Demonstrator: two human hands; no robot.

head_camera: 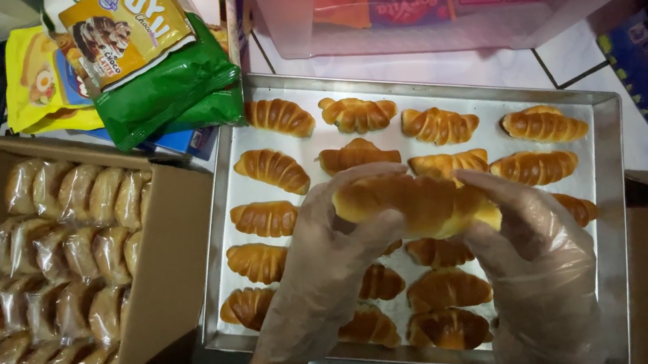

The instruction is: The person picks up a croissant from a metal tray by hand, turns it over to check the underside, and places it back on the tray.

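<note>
Both gloved hands, left [322, 274] and right [536, 252], I see clamped on one roll [414, 203] above the tray [615, 199]; box [174, 246] alongside.

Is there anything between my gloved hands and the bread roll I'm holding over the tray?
Only the thin clear plastic gloves. The left hand and right hand both grip the golden ridged bread roll directly, above the metal baking tray.

free: we see bare tray [614, 175] strip at right edge | blocked: cardboard box [174, 246] wall left, snack bags [144, 72] upper left, plastic tub [466, 6] behind tray
</note>
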